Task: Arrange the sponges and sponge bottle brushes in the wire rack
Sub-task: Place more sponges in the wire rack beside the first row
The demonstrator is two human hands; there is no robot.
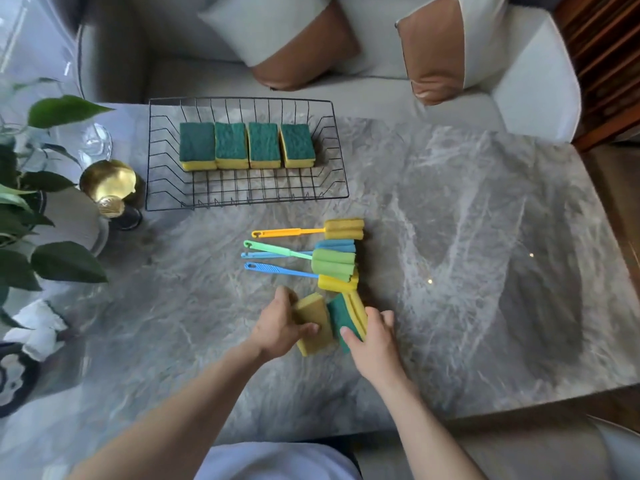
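Note:
A black wire rack stands at the back left of the marble table, with several green-topped yellow sponges in a row inside it. Several sponge bottle brushes lie side by side at mid-table, handles pointing left; the top one is orange-yellow. Just in front of them, my left hand grips a yellow sponge held on edge. My right hand grips a green-and-yellow sponge right beside it.
A gold cup and a clear glass stand left of the rack. A leafy plant in a white pot fills the left edge. A sofa with cushions lies behind the table. The table's right edge drops off.

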